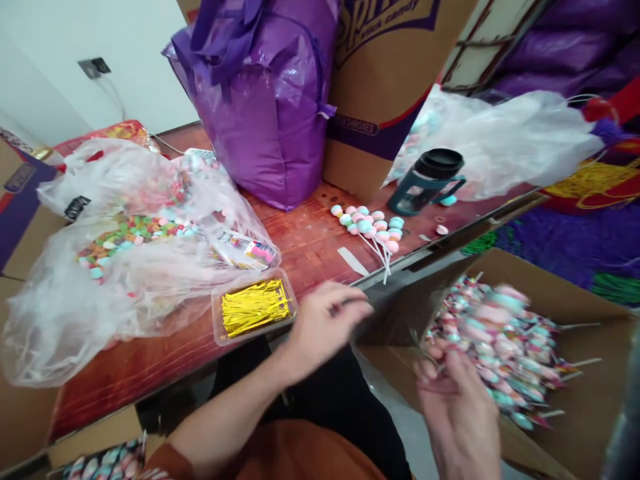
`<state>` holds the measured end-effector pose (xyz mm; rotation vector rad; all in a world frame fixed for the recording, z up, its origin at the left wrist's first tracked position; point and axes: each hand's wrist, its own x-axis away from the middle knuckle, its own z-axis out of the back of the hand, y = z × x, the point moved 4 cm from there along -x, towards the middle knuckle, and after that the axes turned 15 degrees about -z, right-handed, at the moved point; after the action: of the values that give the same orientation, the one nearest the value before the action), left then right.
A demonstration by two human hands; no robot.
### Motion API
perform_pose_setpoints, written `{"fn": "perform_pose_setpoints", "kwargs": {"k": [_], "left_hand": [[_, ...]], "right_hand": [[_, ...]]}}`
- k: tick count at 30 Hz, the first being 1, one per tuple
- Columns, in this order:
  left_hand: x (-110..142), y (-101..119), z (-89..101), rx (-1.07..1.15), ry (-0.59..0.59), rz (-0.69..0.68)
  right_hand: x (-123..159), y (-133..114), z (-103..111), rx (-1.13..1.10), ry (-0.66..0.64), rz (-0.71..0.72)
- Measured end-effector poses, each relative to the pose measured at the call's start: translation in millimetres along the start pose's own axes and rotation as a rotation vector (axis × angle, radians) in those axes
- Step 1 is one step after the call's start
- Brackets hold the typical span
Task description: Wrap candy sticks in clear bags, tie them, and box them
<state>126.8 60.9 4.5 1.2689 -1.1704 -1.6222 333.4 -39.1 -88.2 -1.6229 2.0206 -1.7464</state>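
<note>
Over the open cardboard box, my right hand (457, 393) has its fingers closed around the lower end of a stick candy (500, 310). Its pastel pink and blue pieces are smeared by motion, and clear wrapping seems to surround it. My left hand (327, 323) hovers by the table's front edge, fingers curled towards the thumb; anything between them is hidden. Close beside it, a clear plastic tub (219, 327) holds gold twist ties (257, 307). Several unwrapped stick candies (370, 225) lie in a bunch on the table, sticks over the edge.
Many wrapped stick candies (525, 373) fill the cardboard box (595, 300) at right. On the red table (315, 250) stand a dark bottle (427, 180) and a purple bag (265, 120). Plastic bags of loose candies (135, 233) spread at left. Another candy box (110, 460) sits low left.
</note>
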Motion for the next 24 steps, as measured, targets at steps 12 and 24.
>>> {"fn": "perform_pose_setpoints", "kwargs": {"k": [12, 24], "left_hand": [[-67.6, -69.3, 200.5, -1.115, 0.133, 0.249], [-26.3, -4.2, 122.9, -0.626, 0.192, -0.071]], "right_hand": [[7.0, 33.1, -93.3, 0.169, -0.154, -0.011], [52.9, 31.4, -189.7, 0.612, -0.419, 0.359]]}}
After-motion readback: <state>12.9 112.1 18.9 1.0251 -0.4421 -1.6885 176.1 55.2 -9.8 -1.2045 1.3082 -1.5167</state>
